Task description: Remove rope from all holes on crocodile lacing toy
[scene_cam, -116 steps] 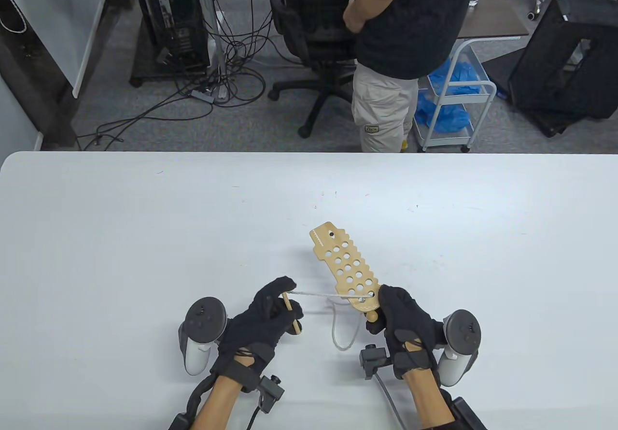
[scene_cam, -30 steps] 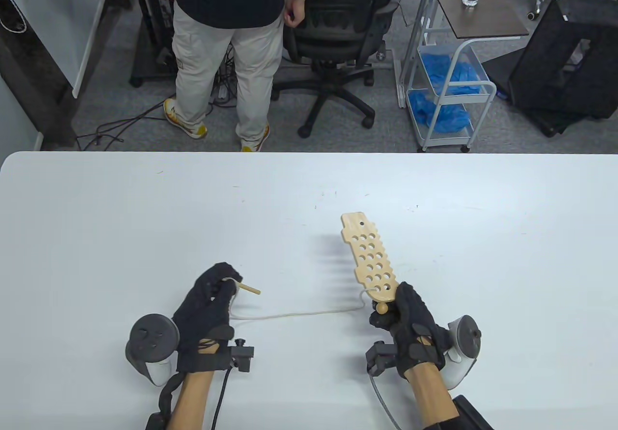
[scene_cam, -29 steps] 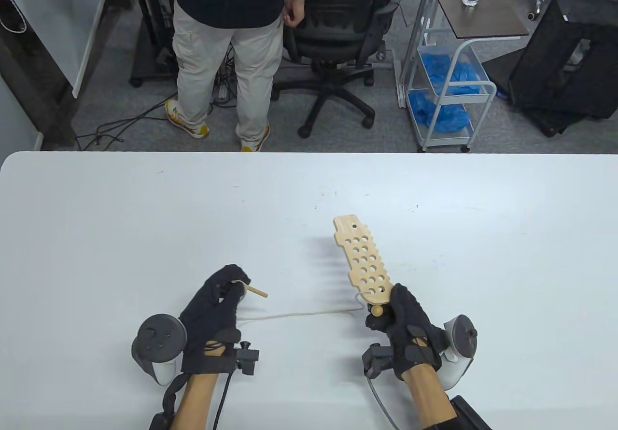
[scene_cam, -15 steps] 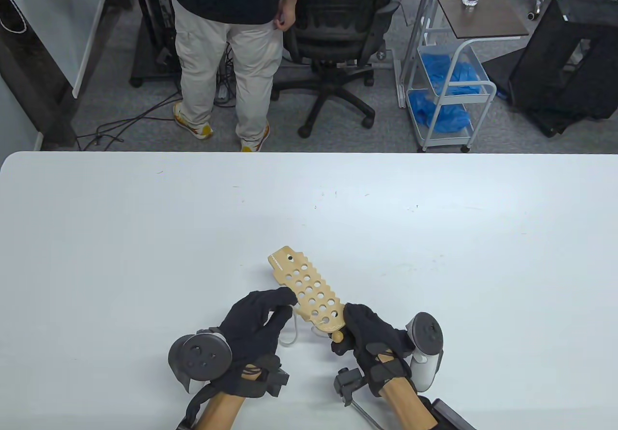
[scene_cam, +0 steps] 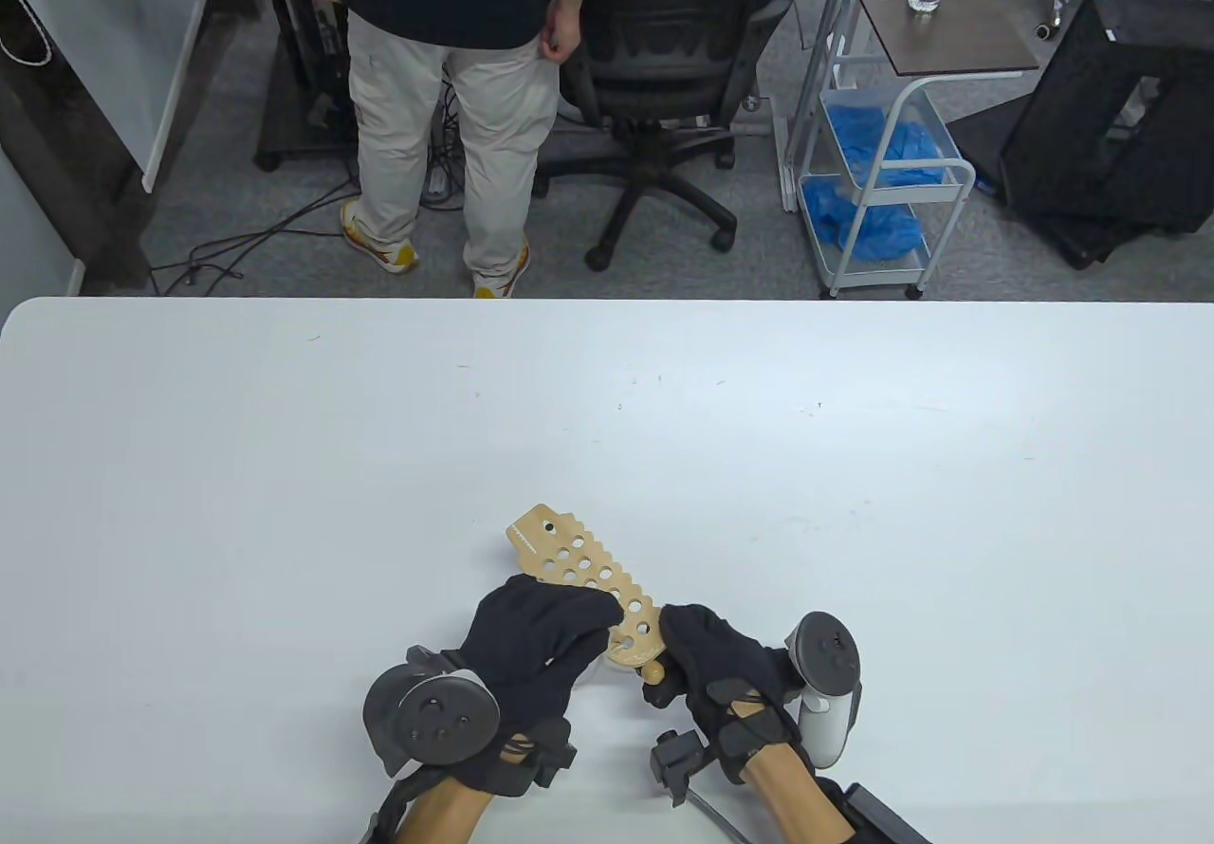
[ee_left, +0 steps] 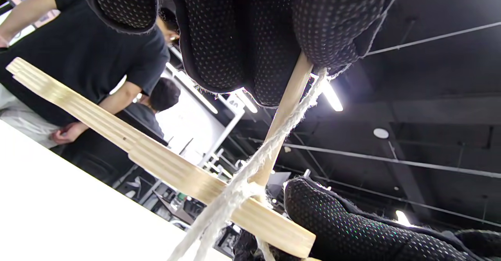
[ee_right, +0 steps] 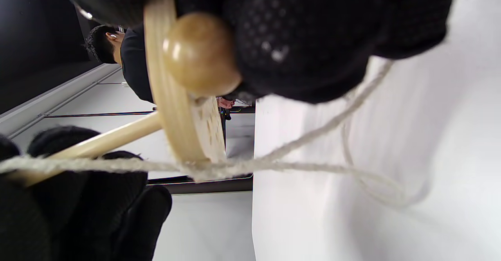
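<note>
Since a moment ago the left hand (scene_cam: 536, 640), pinching the wooden needle (ee_left: 287, 108), has closed on the crocodile board (scene_cam: 579, 578) gripped by the right hand (scene_cam: 716, 669) at bottom centre.

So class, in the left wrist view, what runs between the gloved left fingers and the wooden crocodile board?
A thin wooden needle stick and pale twisted rope run from the left hand's fingers down to the perforated board.

Office/lab space: grey carpet, black office chair (scene_cam: 664, 57), PC tower (scene_cam: 303, 38) with loose cables (scene_cam: 247, 242), white cart (scene_cam: 882, 171) holding blue bags, white worktop (scene_cam: 379, 427), a person (scene_cam: 446, 76) standing behind.
</note>
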A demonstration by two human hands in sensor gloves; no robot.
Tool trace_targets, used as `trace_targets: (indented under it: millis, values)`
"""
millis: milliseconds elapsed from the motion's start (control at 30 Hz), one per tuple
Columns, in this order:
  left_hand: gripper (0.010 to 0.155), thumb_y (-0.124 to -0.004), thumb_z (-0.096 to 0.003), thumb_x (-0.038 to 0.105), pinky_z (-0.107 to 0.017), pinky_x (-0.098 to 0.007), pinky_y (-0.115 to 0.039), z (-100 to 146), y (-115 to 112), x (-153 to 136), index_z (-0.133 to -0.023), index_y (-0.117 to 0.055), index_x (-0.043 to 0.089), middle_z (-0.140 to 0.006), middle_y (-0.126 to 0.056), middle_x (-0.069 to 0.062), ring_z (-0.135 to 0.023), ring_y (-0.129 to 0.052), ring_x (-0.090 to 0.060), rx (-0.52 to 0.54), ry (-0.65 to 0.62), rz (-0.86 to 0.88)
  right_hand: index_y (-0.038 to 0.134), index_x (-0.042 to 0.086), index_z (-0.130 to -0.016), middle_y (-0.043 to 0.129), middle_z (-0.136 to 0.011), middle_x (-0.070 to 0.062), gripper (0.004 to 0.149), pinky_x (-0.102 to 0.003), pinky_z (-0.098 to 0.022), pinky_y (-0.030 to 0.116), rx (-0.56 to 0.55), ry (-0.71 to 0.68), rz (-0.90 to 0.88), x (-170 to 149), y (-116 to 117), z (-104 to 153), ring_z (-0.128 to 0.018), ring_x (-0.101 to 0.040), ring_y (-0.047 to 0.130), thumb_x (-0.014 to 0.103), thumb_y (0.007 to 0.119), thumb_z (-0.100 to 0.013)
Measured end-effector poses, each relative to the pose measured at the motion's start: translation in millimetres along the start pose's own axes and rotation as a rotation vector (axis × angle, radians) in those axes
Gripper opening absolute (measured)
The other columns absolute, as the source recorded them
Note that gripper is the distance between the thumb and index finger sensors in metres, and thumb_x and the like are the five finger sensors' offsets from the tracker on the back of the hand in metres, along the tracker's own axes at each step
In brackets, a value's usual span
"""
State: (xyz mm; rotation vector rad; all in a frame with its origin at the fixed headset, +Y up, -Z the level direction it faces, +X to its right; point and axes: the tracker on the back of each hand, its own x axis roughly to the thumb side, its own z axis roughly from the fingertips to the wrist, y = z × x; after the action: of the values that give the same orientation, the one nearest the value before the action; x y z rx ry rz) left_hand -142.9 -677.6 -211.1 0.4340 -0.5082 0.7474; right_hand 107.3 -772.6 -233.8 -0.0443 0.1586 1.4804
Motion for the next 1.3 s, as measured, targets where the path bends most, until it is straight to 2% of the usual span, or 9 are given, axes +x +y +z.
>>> trace_targets:
  millis: [300,633,767,967,1067,1100,1167,1300]
  values:
    - [0.040,-0.085,-0.0460,0.038,-0.067,-0.063,-0.069,-1,-4,3,-0.086,-0.090,0.041,-0.081,-0.102,0.004,-0.075,-0.096,-0.022,-0.042,-0.034,-0.046,0.083,-0.001,-0.068,0.094,-0.055,-0.024,0.047,-0.059,-0.035,0.079,0.014,-0.008,-0.004,2,2,0,-0.025,-0.029,0.097,0.039,0.075,-0.045]
    - [0.040,-0.085,-0.0462,0.039,-0.071,-0.070,-0.056,-2,-17,7,-0.086,-0.092,0.042,-0.101,-0.087,-0.002,-0.095,-0.078,-0.029,-0.195,-0.053,-0.152,0.083,-0.001,-0.069,0.094,-0.056,-0.024,0.047,-0.059,-0.036,0.079,0.035,-0.027,-0.031,6,3,1,-0.026,-0.029,0.097,0.039,0.076,-0.045]
    - [0.043,-0.084,-0.0467,0.040,-0.072,-0.072,-0.053,-2,-16,6,-0.090,-0.090,0.041,-0.106,-0.083,-0.004,-0.099,-0.073,-0.032,-0.204,-0.051,-0.163,0.083,-0.001,-0.069,0.094,-0.056,-0.023,0.047,-0.058,-0.036,0.080,0.031,-0.033,-0.035,7,2,1,-0.026,-0.029,0.097,0.040,0.076,-0.045]
    - [0.050,-0.077,-0.0492,0.046,-0.073,-0.075,-0.045,-4,-14,1,-0.098,-0.082,0.041,-0.114,-0.074,-0.007,-0.106,-0.062,-0.035,-0.275,-0.039,-0.166,0.083,-0.001,-0.068,0.095,-0.055,-0.023,0.048,-0.058,-0.036,0.080,0.026,-0.046,-0.084,10,-1,1,-0.025,-0.028,0.098,0.040,0.077,-0.046]
    - [0.054,-0.075,-0.0495,0.046,-0.074,-0.076,-0.042,-5,-5,-8,-0.103,-0.077,0.040,-0.116,-0.071,-0.008,-0.108,-0.058,-0.036,-0.234,0.009,-0.154,0.084,-0.001,-0.068,0.095,-0.055,-0.023,0.047,-0.058,-0.035,0.080,0.018,-0.060,-0.109,14,-3,2,-0.025,-0.028,0.098,0.040,0.077,-0.046]
    - [0.057,-0.071,-0.0506,0.051,-0.074,-0.076,-0.042,-5,-2,-11,-0.106,-0.072,0.039,-0.117,-0.069,-0.008,-0.108,-0.057,-0.036,-0.209,0.034,-0.155,0.084,-0.001,-0.068,0.095,-0.054,-0.023,0.047,-0.058,-0.035,0.080,0.018,-0.062,-0.114,15,-4,2,-0.024,-0.028,0.098,0.040,0.077,-0.046]
    - [0.059,-0.070,-0.0511,0.052,-0.074,-0.075,-0.042,-4,9,-21,-0.108,-0.070,0.037,-0.117,-0.067,-0.008,-0.108,-0.055,-0.037,-0.123,0.128,-0.148,0.084,-0.001,-0.067,0.095,-0.054,-0.023,0.047,-0.058,-0.035,0.080,0.020,-0.070,-0.125,17,-5,2,-0.024,-0.028,0.098,0.040,0.077,-0.046]
    - [0.061,-0.070,-0.0518,0.052,-0.074,-0.074,-0.043,-1,27,-46,-0.110,-0.067,0.034,-0.118,-0.064,-0.011,-0.109,-0.053,-0.037,-0.031,0.263,-0.095,0.085,-0.002,-0.066,0.096,-0.052,-0.024,0.047,-0.058,-0.033,0.081,0.058,-0.103,-0.094,24,-6,0,-0.022,-0.028,0.098,0.039,0.079,-0.045]
